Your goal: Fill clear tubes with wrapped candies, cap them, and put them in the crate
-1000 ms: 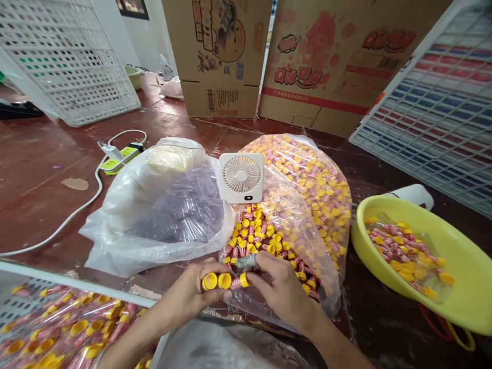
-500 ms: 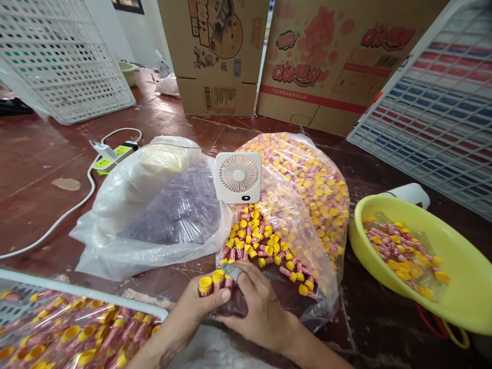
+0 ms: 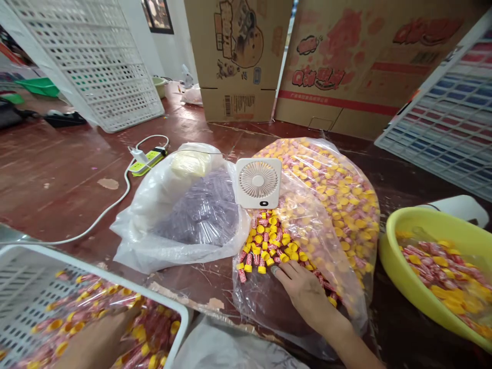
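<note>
One hand, your left (image 3: 104, 332), is blurred in the white crate (image 3: 183, 320); your right hand (image 3: 302, 291) meets loose yellow-capped tubes (image 3: 265, 246) at the mouth of the clear bag (image 3: 303, 220). Neither grip can be determined.

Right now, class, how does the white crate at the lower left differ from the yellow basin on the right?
The white crate is slotted; the yellow basin shows solid walls. The crate has straight sides, the basin a curved rim. The left hand is over the crate's contents; no hand is at the basin. Both hold small red-and-white pieces with yellow ends.
</note>
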Demonstrator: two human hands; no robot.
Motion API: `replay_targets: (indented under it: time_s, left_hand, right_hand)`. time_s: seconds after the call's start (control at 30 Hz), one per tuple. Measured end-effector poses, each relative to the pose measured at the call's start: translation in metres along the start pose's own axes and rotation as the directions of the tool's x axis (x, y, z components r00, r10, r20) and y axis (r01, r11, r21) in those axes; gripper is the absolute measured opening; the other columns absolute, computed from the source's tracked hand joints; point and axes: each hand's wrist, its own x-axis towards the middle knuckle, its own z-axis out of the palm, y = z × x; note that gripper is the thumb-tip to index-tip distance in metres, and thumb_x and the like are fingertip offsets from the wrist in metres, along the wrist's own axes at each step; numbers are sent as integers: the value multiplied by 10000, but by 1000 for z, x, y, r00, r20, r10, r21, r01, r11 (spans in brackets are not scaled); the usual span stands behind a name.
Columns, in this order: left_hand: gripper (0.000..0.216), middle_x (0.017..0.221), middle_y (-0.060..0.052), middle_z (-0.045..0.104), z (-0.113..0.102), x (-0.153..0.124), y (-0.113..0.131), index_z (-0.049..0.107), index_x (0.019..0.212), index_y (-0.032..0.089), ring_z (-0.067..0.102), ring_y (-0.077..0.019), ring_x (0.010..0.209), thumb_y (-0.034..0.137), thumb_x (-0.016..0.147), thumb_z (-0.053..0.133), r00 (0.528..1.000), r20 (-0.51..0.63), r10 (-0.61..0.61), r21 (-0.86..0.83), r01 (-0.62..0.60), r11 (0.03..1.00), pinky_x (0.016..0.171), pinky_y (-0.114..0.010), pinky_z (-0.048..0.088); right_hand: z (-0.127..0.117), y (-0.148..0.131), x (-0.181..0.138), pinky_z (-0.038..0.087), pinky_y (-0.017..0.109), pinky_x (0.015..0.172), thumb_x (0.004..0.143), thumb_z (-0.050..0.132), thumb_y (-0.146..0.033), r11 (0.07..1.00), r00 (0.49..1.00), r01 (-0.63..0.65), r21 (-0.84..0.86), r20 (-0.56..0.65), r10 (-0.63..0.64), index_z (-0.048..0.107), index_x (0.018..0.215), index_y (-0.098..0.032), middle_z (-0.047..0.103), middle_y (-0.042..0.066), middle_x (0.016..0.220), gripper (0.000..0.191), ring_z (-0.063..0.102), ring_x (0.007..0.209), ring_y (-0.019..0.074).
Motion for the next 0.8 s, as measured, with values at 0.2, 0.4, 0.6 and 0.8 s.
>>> replay_targets:
  time_s: [0.2,0.4,0.6,0.8]
  left_hand:
    - [322,941,-87,717,-67,56,124,729,1058,252,641,-269,920,229,945,429,895,-265,358,225,-303,926,759,-344,521]
    - [310,1028,-149,636,-72,132,167,699,921,174,575,-285,977,-1,872,448,834,-143,532,487,-409,772,756,-362,490]
    - [151,999,-118,679,-66,104,165,646,1014,160,590,-279,958,189,948,513,837,-189,514,161,-490,857,825,-393,475]
    - [247,861,-16,658,-36,43,198,639,1012,202,575,-170,753,424,907,613,930,-46,365,-705,-290,647,683,-260,467]
  right_hand:
    - [-14,-16,15,542,313,727,913,508,-125,950,983,-105,294,-116,145,565,914,-210,634,62,942,102,661,832,204]
    - [-29,-31,22,604,307,735,899,610,-250,614,911,-256,747,-25,411,543,870,-218,697,37,854,80,712,797,192]
    - [-33,-44,28,621,324,780,896,681,-327,354,803,-200,914,-54,593,581,976,-200,763,76,950,181,747,857,211]
    - [-44,-59,54,609,308,789,926,653,-292,558,869,-78,826,-218,444,626,996,-197,740,69,925,121,730,858,197]
